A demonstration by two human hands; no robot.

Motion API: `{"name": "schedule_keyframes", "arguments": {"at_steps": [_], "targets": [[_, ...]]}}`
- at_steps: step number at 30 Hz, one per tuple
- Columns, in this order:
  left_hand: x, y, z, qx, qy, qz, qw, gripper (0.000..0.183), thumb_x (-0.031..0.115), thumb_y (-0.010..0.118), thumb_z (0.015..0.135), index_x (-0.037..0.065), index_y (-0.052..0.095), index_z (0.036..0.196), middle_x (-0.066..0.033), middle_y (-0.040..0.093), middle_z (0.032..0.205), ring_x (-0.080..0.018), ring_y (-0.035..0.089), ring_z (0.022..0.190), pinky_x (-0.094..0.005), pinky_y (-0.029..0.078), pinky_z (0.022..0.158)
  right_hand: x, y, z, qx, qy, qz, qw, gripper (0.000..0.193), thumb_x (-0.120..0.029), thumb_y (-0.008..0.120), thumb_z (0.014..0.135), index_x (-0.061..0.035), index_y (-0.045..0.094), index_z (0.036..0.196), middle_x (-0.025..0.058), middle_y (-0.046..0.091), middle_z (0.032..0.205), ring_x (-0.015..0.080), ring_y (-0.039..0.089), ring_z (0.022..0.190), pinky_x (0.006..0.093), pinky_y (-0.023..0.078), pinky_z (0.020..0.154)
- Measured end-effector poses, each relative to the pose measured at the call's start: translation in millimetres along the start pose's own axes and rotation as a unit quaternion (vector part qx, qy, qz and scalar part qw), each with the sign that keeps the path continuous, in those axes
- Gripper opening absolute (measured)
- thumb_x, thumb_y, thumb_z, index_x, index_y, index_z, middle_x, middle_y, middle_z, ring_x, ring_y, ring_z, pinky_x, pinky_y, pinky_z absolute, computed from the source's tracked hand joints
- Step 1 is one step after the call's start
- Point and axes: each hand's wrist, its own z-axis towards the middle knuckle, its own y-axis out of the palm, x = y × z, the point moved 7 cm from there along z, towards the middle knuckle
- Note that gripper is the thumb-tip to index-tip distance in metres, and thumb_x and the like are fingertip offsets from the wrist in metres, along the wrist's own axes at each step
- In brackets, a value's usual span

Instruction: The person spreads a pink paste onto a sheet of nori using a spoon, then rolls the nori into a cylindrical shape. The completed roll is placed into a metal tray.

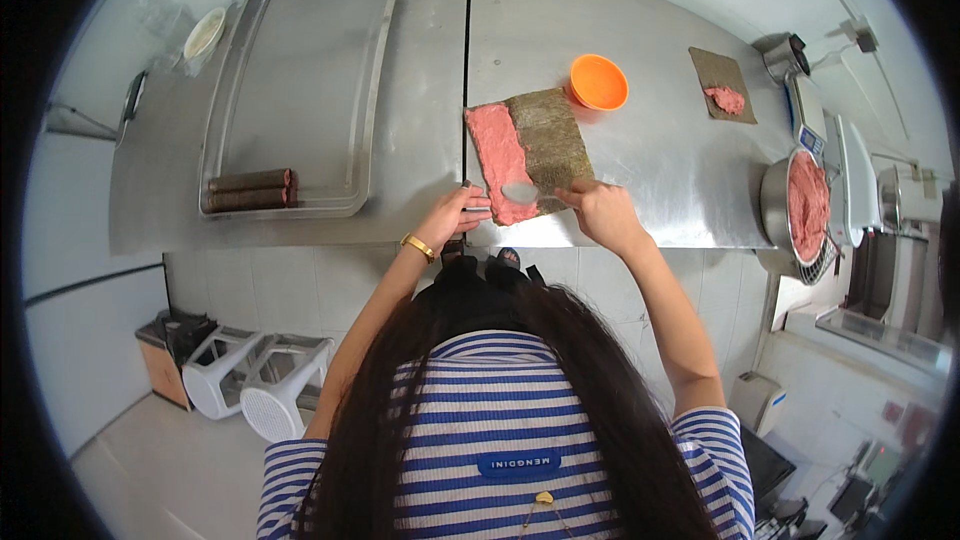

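Observation:
A dark green seaweed sheet (558, 140) lies flat on the steel table in front of me. Pink minced meat (497, 148) covers its left part in a thick band. My right hand (606, 216) is closed round the handle of a spoon (519, 193), whose bowl rests on the near end of the meat. At the sheet's near left corner is my left hand (462, 210), its fingers stretched out beside the meat's edge and holding nothing. An orange bowl (599, 83) stands just past the sheet's far right corner; its contents cannot be made out.
A large metal tray (375, 90) at left holds dark rolls (250, 190). Far right lies another seaweed sheet (712, 66) with a lump of meat (725, 100). A steel bowl (775, 205) of minced meat stands by a scale (806, 125). White stools (285, 380) are on the floor.

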Motion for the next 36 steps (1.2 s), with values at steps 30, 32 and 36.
{"name": "schedule_keyframes", "arguments": {"at_steps": [30,32,36], "targets": [[-34.2,23.6,-12.5,0.174,0.052,-0.123,0.976,0.052,0.044,0.034,0.100,0.002,0.049,0.127,-0.0105,0.058,0.120,-0.0176,0.057,0.111,-0.0315,0.045,0.095,18.8,-4.3,28.6,-0.006,-0.178,-0.028,0.984,0.033,-0.007,0.058,0.071,-0.0144,0.071,0.101,0.0058,0.063,0.083,0.0265,0.066,0.072,0.0398,0.052,0.059],[-34.5,24.0,-11.9,0.173,0.053,-0.123,0.976,0.052,0.044,0.034,0.100,0.002,0.049,0.127,-0.0106,0.058,0.120,-0.0179,0.057,0.111,-0.0318,0.045,0.096,15.6,-1.3,22.1,-0.038,-0.173,-0.036,0.983,0.031,-0.008,0.057,0.074,-0.0138,0.070,0.101,0.0070,0.064,0.086,0.0260,0.067,0.077,0.0394,0.054,0.063],[-34.5,23.8,-13.0,0.173,0.055,-0.125,0.976,0.051,0.043,0.034,0.101,0.002,0.049,0.128,-0.0109,0.058,0.120,-0.0183,0.057,0.111,-0.0320,0.045,0.096,8.7,-3.6,12.6,-0.031,-0.192,-0.037,0.980,0.032,-0.006,0.056,0.073,-0.0126,0.070,0.101,0.0067,0.062,0.083,0.0253,0.065,0.073,0.0383,0.053,0.060]]}}
